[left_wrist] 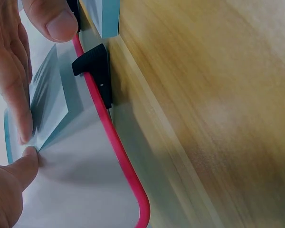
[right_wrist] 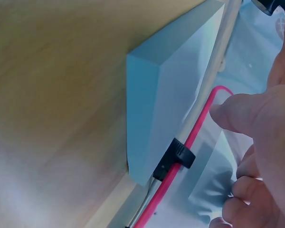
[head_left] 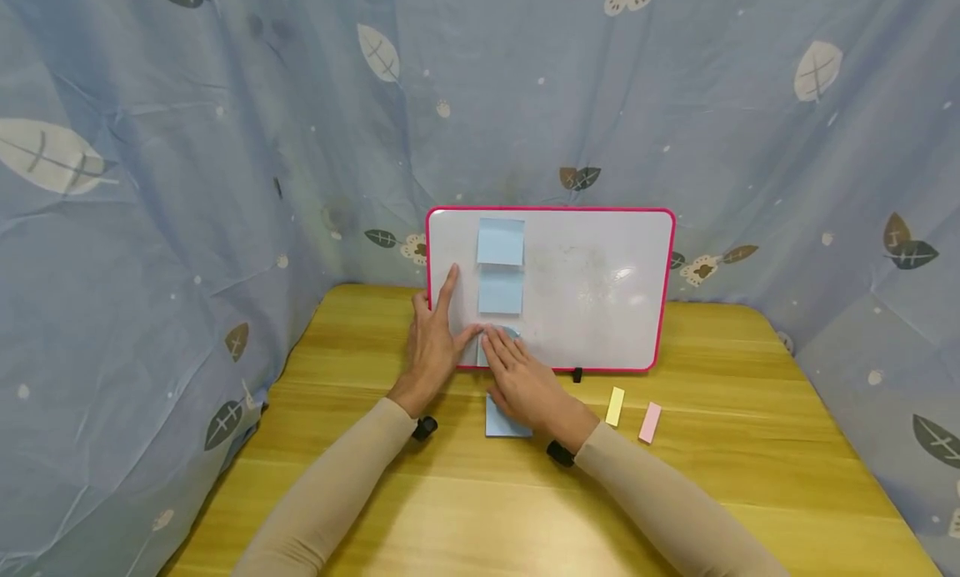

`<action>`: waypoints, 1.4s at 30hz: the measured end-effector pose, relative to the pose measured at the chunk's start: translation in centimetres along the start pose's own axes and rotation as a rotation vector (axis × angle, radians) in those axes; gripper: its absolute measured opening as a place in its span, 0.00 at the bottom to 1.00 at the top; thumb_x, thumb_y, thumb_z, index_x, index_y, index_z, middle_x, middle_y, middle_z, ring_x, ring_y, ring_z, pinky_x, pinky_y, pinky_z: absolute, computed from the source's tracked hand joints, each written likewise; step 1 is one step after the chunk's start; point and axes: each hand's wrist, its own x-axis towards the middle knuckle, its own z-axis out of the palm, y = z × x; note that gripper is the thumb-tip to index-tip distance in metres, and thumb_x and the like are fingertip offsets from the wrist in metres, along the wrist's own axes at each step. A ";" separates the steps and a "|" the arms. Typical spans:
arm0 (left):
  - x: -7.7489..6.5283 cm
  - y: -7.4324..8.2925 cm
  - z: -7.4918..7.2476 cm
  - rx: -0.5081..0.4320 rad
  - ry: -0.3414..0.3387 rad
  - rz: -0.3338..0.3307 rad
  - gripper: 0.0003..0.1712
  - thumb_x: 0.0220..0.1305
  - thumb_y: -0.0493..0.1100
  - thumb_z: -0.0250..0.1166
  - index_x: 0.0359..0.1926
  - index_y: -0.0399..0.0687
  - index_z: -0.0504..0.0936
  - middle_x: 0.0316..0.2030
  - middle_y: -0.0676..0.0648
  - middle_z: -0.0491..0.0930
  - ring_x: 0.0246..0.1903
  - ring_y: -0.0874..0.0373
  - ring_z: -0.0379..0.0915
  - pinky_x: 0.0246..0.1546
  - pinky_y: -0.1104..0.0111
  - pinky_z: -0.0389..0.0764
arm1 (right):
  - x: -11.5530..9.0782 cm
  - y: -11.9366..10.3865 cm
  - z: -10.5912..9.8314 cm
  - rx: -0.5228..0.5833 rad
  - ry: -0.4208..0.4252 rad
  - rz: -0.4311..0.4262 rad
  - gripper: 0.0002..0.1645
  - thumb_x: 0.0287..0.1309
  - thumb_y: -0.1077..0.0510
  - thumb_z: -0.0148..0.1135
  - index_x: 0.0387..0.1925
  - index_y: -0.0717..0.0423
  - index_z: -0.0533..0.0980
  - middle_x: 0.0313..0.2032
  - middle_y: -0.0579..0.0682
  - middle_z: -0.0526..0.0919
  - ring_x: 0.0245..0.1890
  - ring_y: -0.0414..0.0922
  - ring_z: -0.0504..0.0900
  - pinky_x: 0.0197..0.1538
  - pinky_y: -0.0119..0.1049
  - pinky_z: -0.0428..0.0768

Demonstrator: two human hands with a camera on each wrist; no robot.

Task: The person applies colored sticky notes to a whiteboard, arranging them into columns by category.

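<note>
A whiteboard (head_left: 592, 293) with a pink rim stands upright on the table, two blue sticky notes (head_left: 500, 242) one above the other on its left part. Below them, a third blue sticky note (left_wrist: 50, 102) lies against the board, its lower part lifting away from the surface. My right hand (head_left: 521, 381) presses this note with extended fingers. At the board's left edge is my left hand (head_left: 433, 343), its index finger straight up along the front and its thumb (left_wrist: 26, 166) touching the note by the right fingertips. A thick blue sticky note pad (right_wrist: 180, 85) sits under my right hand.
Yellow (head_left: 615, 406) and pink (head_left: 650, 423) narrow sticky note strips lie on the wooden table (head_left: 720, 477) to the right. Black clips (left_wrist: 97, 71) hold the board's bottom rim. A patterned curtain (head_left: 510, 102) surrounds the table's back and sides.
</note>
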 end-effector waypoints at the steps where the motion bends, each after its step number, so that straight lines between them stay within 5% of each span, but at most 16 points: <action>1: 0.0 0.0 0.0 0.000 -0.002 -0.001 0.71 0.69 0.57 0.86 0.96 0.86 0.45 0.67 0.31 0.67 0.46 0.40 0.76 0.42 0.52 0.86 | -0.1 0.1 0.0 0.000 -0.007 0.005 0.54 0.89 0.45 0.64 0.94 0.68 0.48 0.95 0.65 0.47 0.96 0.61 0.51 0.93 0.59 0.61; 17: -0.2 0.0 0.4 -0.014 -0.014 -0.021 0.73 0.68 0.56 0.87 0.95 0.89 0.42 0.71 0.31 0.66 0.49 0.37 0.79 0.43 0.51 0.89 | -3.5 2.7 -0.7 -0.068 -0.016 0.062 0.53 0.86 0.46 0.69 0.93 0.68 0.54 0.95 0.64 0.51 0.96 0.63 0.53 0.93 0.60 0.61; 33: 0.3 0.4 0.2 0.004 -0.027 -0.011 0.74 0.68 0.55 0.87 0.95 0.89 0.41 0.70 0.32 0.66 0.48 0.39 0.78 0.42 0.54 0.87 | -4.1 3.5 -1.2 -0.016 0.000 0.066 0.50 0.89 0.48 0.65 0.93 0.67 0.54 0.94 0.64 0.50 0.96 0.64 0.51 0.93 0.62 0.61; 42: 0.6 0.3 -0.3 0.005 -0.060 -0.038 0.76 0.68 0.51 0.88 0.94 0.93 0.39 0.79 0.30 0.63 0.64 0.31 0.78 0.61 0.40 0.91 | -5.1 4.2 -1.2 0.115 0.026 0.072 0.48 0.89 0.49 0.65 0.93 0.65 0.56 0.94 0.62 0.54 0.95 0.63 0.53 0.92 0.59 0.64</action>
